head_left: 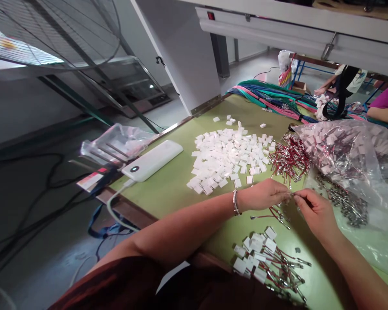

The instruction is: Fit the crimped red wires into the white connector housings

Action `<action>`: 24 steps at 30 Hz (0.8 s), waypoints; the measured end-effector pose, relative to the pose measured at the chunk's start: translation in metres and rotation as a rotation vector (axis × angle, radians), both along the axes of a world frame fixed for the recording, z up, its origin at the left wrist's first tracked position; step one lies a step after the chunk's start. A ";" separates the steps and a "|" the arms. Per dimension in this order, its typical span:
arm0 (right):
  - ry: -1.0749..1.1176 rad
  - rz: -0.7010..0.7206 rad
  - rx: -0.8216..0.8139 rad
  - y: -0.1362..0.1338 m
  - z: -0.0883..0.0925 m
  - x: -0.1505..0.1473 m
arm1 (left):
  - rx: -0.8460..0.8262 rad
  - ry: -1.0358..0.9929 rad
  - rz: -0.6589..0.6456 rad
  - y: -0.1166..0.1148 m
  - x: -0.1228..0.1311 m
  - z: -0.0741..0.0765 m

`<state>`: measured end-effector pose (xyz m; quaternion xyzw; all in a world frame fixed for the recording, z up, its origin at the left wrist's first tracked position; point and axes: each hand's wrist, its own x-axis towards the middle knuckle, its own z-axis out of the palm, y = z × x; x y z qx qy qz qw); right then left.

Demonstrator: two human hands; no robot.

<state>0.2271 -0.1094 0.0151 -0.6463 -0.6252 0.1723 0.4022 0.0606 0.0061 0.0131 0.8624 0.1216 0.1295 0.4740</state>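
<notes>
My left hand (267, 194), with a bracelet at the wrist, is closed in a pinch. Its fingertips meet those of my right hand (317, 210), also pinched, over a small shiny metal terminal (291, 194), mostly hidden by the fingers. Beneath my left hand lie a few loose red wires (271, 214) with metal ends. Just beyond the hands is a heap of short red wires with metal terminals (290, 158). A pile of white plastic connector housings (229, 155) spreads to its left. Nearer my body, white housings with red wires attached (268, 258) lie in a cluster.
Clear plastic bags (349, 150) of white-and-red parts and loose metal terminals (351, 200) lie at right. A white power bank (153, 160) with a cable sits at the left edge. Bundled coloured wires (271, 101) cross the back; other people sit beyond.
</notes>
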 end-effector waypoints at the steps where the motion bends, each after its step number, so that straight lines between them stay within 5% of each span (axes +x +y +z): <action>1: -0.006 0.016 -0.021 0.000 0.001 0.001 | 0.065 0.017 -0.008 0.000 0.000 -0.001; 10: 0.074 0.076 -0.377 -0.005 -0.001 0.008 | 0.651 0.261 -0.140 -0.013 0.004 -0.001; 13: -0.053 0.106 -0.346 -0.003 0.000 0.008 | 0.581 0.167 -0.071 0.001 0.000 0.003; 18: -0.208 0.234 -0.250 -0.005 0.007 0.007 | 0.422 0.287 0.485 0.031 -0.004 -0.002; 24: -0.485 -0.125 -0.205 0.000 0.014 0.060 | 0.467 0.368 0.435 0.031 0.008 -0.011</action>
